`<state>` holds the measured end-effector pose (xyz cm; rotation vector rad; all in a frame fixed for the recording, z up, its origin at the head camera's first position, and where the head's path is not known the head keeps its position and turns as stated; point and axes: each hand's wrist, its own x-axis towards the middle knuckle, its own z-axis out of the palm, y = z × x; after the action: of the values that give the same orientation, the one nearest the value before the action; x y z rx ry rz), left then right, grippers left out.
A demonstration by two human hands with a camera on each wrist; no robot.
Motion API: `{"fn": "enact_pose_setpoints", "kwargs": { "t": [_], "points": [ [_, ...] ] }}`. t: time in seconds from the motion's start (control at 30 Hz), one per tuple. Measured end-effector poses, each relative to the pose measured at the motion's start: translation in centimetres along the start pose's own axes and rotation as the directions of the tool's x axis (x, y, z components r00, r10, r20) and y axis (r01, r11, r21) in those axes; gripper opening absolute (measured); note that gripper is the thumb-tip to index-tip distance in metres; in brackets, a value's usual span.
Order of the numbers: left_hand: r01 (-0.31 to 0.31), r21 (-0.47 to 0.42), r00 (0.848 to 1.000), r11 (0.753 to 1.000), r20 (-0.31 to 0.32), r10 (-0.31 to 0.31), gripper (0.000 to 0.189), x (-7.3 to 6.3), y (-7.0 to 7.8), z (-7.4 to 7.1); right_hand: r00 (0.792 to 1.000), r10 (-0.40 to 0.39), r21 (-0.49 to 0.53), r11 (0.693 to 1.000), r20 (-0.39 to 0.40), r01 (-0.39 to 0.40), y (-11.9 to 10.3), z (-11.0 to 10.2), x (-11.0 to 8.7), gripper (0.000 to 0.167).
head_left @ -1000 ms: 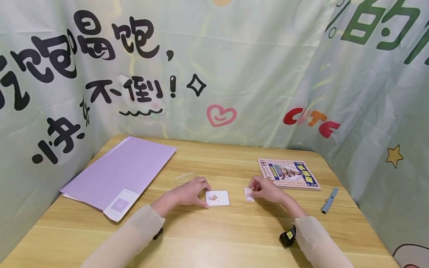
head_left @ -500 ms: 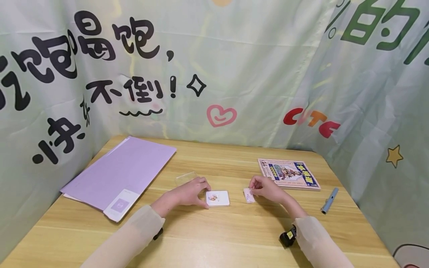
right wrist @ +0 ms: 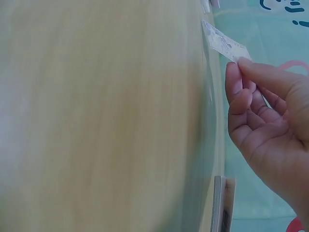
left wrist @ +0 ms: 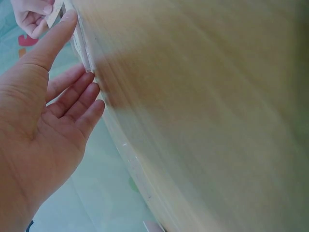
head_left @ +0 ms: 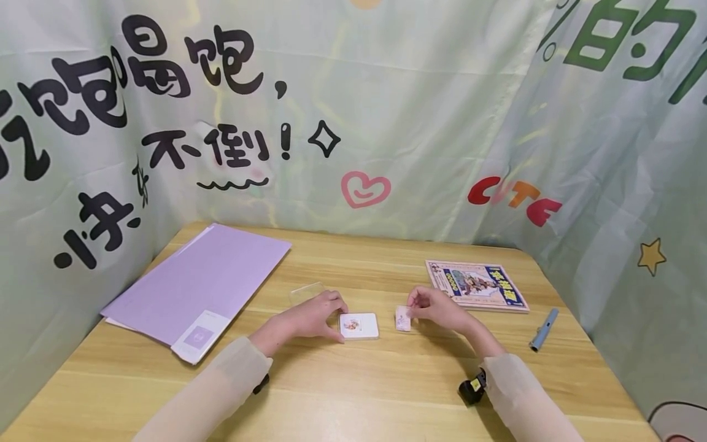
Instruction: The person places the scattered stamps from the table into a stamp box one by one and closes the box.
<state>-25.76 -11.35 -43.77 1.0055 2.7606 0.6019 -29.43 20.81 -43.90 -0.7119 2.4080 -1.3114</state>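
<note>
My left hand [head_left: 315, 316] holds a flat white box with rounded corners [head_left: 369, 326] at its left end, between thumb and fingers. On the box's top lies or is printed a small colourful picture. In the left wrist view, a clear edge of the box [left wrist: 84, 44] shows between thumb and fingertips. My right hand [head_left: 439, 312] pinches a small pale pink printed card [head_left: 403, 318] by its right edge, just right of the box and apart from it. Seen from the right wrist, that card [right wrist: 225, 42] tilts above the table, between thumb and index finger.
A clear lid-like piece [head_left: 305, 294] lies behind my left hand. A large purple folder [head_left: 204, 282] covers the table's left side. At the right are a pink-bordered booklet [head_left: 477, 285] and a blue-grey pen-like tube [head_left: 544, 330]. Printed curtains [head_left: 420, 123] stand around the wooden table [head_left: 342, 393].
The right hand has lifted the small card slightly and moved it left, towards the white box. The left hand and the box have stayed in place.
</note>
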Motion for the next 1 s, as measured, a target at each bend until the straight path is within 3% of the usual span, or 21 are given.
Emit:
{"fn": "enact_pose_setpoints", "kwargs": {
  "t": [0.4,1.0],
  "points": [
    [-0.005,-0.002,1.0,1.0,-0.003,0.005,0.055,0.1,0.0,-0.3,0.999,-0.012,0.068,0.998,0.043,0.009,-1.3,1.4,1.6,0.019],
    [-0.006,-0.004,1.0,1.0,-0.002,0.006,0.055,0.1,0.0,0.0,0.997,-0.025,0.019,1.0,0.078,0.024,-2.7,3.8,3.3,0.017]
  ]
}}
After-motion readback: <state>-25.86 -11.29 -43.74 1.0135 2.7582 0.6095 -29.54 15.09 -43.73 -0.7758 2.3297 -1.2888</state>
